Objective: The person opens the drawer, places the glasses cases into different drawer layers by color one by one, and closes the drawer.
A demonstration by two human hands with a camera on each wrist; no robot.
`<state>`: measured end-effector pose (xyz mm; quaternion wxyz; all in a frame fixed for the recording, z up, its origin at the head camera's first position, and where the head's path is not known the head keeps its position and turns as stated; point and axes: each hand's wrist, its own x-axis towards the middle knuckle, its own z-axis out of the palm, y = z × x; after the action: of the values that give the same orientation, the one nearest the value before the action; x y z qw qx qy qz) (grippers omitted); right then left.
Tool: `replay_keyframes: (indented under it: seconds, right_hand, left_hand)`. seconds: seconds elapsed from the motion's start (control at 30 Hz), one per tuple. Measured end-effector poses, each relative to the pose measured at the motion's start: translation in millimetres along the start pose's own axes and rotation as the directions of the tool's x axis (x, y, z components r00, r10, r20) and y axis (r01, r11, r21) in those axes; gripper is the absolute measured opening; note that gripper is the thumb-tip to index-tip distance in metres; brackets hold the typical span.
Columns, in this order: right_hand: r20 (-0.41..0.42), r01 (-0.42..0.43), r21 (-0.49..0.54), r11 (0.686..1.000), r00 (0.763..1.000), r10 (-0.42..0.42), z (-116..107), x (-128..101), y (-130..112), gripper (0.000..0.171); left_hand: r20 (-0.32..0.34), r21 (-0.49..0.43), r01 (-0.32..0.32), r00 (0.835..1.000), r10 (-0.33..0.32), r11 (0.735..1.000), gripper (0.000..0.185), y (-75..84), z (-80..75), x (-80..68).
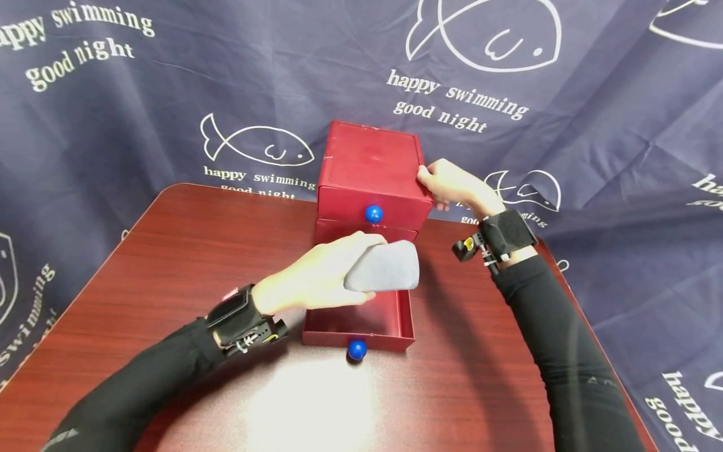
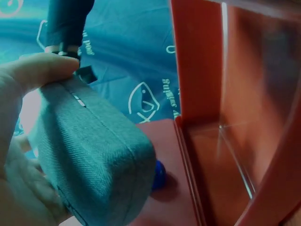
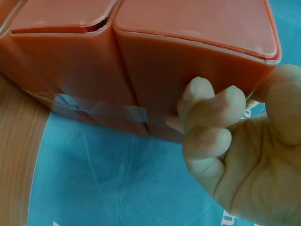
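Note:
My left hand grips a grey fabric-covered case above a pulled-out red drawer. In the left wrist view, the thumb lies along the top of the case, whose weave and seam show up close. The drawer belongs to a stacked red drawer cabinet, and a blue knob sits on its front. At the cabinet's upper right edge, my right hand holds on with the thumb over the rim. Its other fingers curl against the side wall.
The cabinet's top drawer is closed, with its own blue knob. Everything stands on a reddish-brown wooden table, with glare near the front. Behind hangs a dark blue cloth printed with white fish and words.

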<state>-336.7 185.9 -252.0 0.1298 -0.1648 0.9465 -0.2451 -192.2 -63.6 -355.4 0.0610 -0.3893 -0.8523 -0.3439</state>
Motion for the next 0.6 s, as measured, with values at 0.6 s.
replay_keyframes:
  seconds: [0.6]
  right_hand:
    - [0.085, -0.080, 0.004, 0.997, 0.993, 0.080, -9, 6, -7, 0.038]
  left_hand:
    - [0.258, 0.216, 0.005, 0.964, -0.062, 0.976, 0.079, -4.1, 20.4, 17.1]
